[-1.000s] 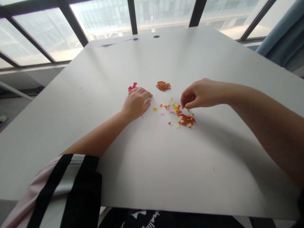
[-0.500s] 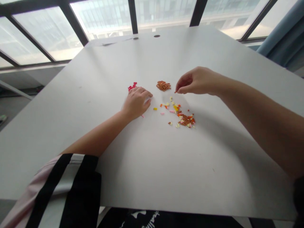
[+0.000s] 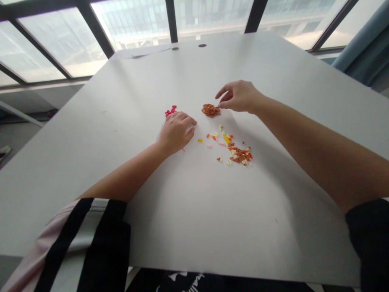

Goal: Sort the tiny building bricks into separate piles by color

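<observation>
My right hand (image 3: 238,96) is at the right edge of a heap of small brown building bricks (image 3: 210,110). Its thumb and fingers are apart, with nothing visible between them. My left hand (image 3: 176,132) rests on the table, fingers loosely bent and thumb apart from the index finger. Just beyond it lies a small group of red bricks (image 3: 170,110), partly hidden by that hand. Between the hands and nearer to me is a mixed pile of brown, orange, pink and cream bricks (image 3: 241,155). A yellow brick (image 3: 227,139) lies among the loose ones.
The white table (image 3: 194,211) extends around the bricks to the windows. A single yellow piece (image 3: 199,140) and a pink piece (image 3: 209,147) lie between my left hand and the mixed pile. Two dark round holes are at the far edge; a blue curtain (image 3: 361,52) hangs at right.
My right hand has moved left and away from me to the brown heap. Its fingers, pinched on a small brownish piece before, have spread. My left hand has stayed in place.
</observation>
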